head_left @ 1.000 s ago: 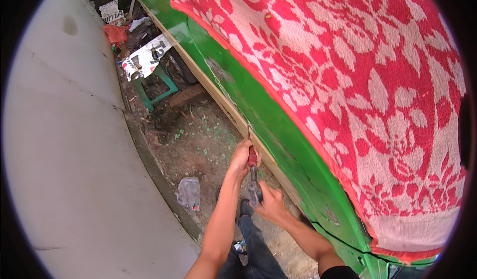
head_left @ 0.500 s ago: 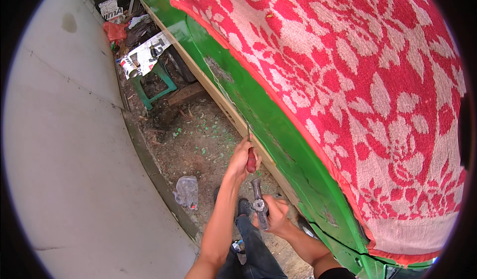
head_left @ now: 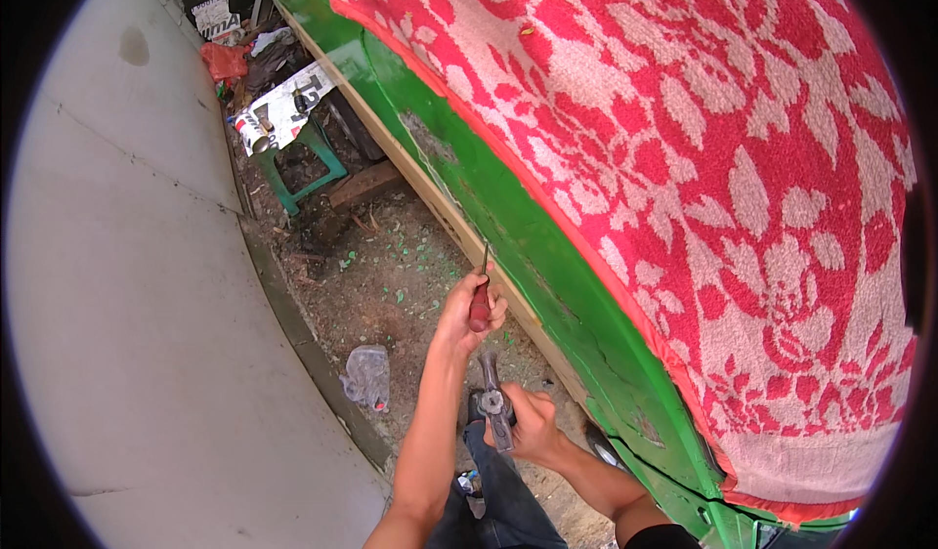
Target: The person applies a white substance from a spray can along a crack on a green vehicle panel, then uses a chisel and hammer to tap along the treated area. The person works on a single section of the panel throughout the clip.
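My left hand [head_left: 455,315] is closed around the red handle of a screwdriver [head_left: 480,313]. Its thin metal shaft points up and away, the tip at the lower edge of a green vehicle body panel [head_left: 572,329], beside a beige strip [head_left: 401,155]; whether it touches cannot be made out. Lower and to the right, my right hand [head_left: 533,424] grips a hammer [head_left: 496,404], its metal head just below the screwdriver's handle end and apart from it. Cracks and scraped grey patches mark the green panel. The hammer's handle is mostly hidden by my fingers.
A red and pale floral towel [head_left: 684,188] covers the vehicle's upper part. On the left rises a pale wall [head_left: 166,285]. Green chips and a clear plastic bag [head_left: 367,377] lie on the dirt ground. Farther off, a green stool [head_left: 315,163] carries a printed sheet [head_left: 285,111].
The screwdriver's handle end and my left hand have shifted slightly left while the tip stays near the same place. My right hand and the hammer have also moved a little left.
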Tool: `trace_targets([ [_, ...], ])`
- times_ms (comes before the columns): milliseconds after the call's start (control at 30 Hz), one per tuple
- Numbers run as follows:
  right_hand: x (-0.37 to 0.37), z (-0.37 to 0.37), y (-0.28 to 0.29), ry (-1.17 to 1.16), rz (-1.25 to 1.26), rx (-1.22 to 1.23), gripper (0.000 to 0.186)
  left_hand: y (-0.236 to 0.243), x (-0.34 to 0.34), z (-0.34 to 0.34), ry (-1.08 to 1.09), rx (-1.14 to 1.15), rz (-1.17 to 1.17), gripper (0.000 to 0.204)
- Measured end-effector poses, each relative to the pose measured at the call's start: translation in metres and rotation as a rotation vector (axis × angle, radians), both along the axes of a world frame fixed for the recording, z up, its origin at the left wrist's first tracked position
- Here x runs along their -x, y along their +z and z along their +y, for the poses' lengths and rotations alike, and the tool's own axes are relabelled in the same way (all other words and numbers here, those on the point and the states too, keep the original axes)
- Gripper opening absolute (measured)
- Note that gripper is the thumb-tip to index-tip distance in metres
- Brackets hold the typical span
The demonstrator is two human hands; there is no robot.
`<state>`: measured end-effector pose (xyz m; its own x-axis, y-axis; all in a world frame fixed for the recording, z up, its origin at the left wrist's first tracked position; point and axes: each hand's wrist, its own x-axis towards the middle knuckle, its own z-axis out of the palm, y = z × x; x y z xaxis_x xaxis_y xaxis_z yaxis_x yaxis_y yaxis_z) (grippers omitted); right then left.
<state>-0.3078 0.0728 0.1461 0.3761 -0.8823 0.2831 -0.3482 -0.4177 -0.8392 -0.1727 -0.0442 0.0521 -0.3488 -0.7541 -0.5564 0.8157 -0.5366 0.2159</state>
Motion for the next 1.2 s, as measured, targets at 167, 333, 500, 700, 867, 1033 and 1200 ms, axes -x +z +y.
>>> trace_targets([
  [167,-0.008,-0.004,0.011,0.074,-0.008,0.109,0.041,-0.004,-0.004,0.005,-0.002,0.070,0.042,0.032],
  [333,-0.007,-0.014,-0.018,0.036,0.313,-0.047,0.037,-0.006,0.004,0.002,0.005,0.048,0.034,0.033],
  [500,-0.012,-0.010,0.002,0.055,0.194,0.062,0.042,-0.012,0.001,-0.001,0.027,0.015,0.058,0.025],
  [700,-0.013,-0.024,-0.009,0.013,0.211,0.036,0.041,-0.010,0.003,-0.005,0.044,0.059,0.050,0.028],
  [867,-0.017,-0.014,0.007,0.006,0.184,-0.063,0.038,-0.015,-0.006,-0.004,0.029,0.071,0.108,0.028],
  [1033,-0.017,-0.006,0.012,0.102,0.113,0.058,0.034,-0.012,-0.003,-0.003,0.063,0.076,0.176,0.026],
  [1200,-0.014,-0.013,-0.004,0.075,0.283,-0.176,0.036,-0.012,0.000,-0.009,0.055,0.071,0.170,0.024],
])
